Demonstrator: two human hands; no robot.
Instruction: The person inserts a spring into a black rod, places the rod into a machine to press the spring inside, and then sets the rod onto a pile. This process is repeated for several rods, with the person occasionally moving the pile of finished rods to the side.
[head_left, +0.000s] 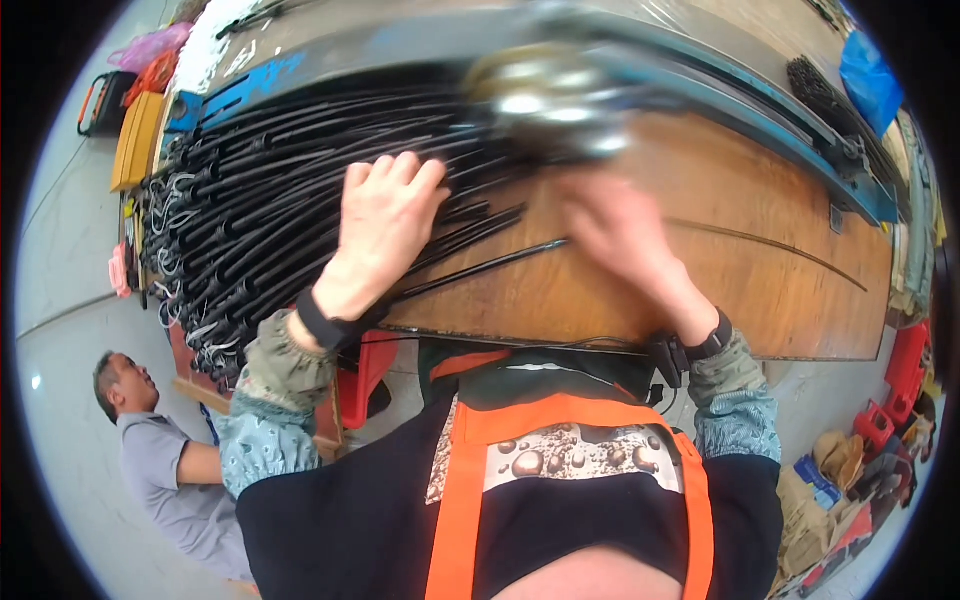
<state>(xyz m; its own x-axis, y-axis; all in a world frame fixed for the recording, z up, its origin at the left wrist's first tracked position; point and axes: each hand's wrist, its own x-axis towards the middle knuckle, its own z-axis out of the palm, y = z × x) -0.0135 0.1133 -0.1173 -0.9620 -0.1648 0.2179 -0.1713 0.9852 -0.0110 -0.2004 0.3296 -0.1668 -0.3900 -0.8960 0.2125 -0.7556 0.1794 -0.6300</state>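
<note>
My left hand [388, 212] rests over a wide bundle of black rods [290, 170], its fingers curled inward. Whatever they hold is hidden beneath them. My right hand [618, 222], smeared by motion, hovers over the brown wooden tabletop [560, 290], and its finger position is unclear. One separate black rod [490, 266] slants across the wood and ends close to this hand. From behind the right hand a thin brown rod [770, 242] runs off to the right; I cannot tell whether the hand touches it.
A blurred shiny metal object [555, 100] is above the hands. Beyond the table runs a blue metal rail [760, 115]. White loops hang from the rods' left ends. A person [180, 470] is at lower left. Red stools [880, 425] and a blue bag [868, 80] are on the right.
</note>
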